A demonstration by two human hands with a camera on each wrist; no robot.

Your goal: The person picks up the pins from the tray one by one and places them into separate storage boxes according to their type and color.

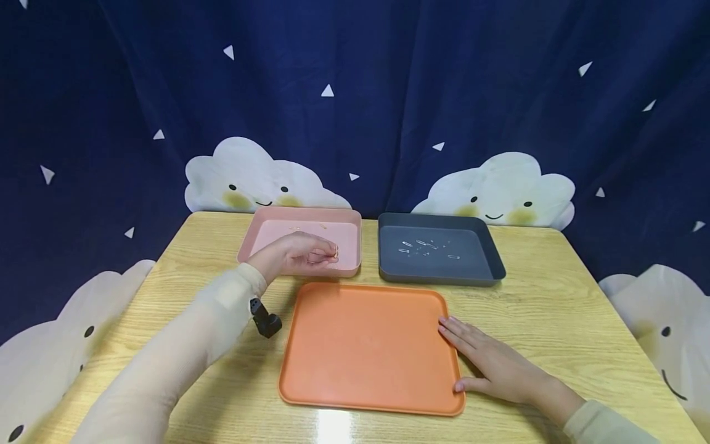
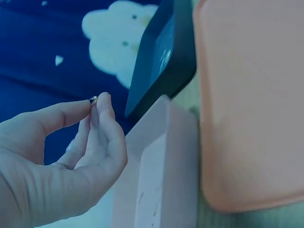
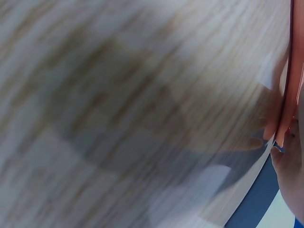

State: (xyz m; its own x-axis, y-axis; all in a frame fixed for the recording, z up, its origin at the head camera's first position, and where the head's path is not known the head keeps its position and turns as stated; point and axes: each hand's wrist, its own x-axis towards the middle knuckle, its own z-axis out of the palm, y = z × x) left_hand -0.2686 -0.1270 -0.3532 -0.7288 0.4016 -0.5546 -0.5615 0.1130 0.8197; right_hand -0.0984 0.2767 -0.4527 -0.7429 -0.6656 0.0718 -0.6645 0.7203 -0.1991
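Note:
My left hand [image 1: 307, 251] is over the pink tray [image 1: 355, 250]. Thumb and fingertips pinch a small gold metal clip [image 2: 93, 100], mostly hidden by the fingers. Inside the pink tray lie several thin gold pieces [image 1: 323, 226]. My right hand [image 1: 493, 364] rests at the right edge of the flat orange tray [image 1: 371, 351], fingers straight and fingertips on its rim, thumb spread towards the near corner. In the right wrist view only part of that hand [image 3: 290, 171] shows at the right side.
A dark grey tray [image 1: 444, 271] stands right of the pink one, holding several silver loop-shaped clips [image 1: 421, 242] and tiny bits. All three trays sit on a wooden table [image 1: 554, 296]. Behind hangs a dark blue curtain [image 1: 377, 111] with clouds.

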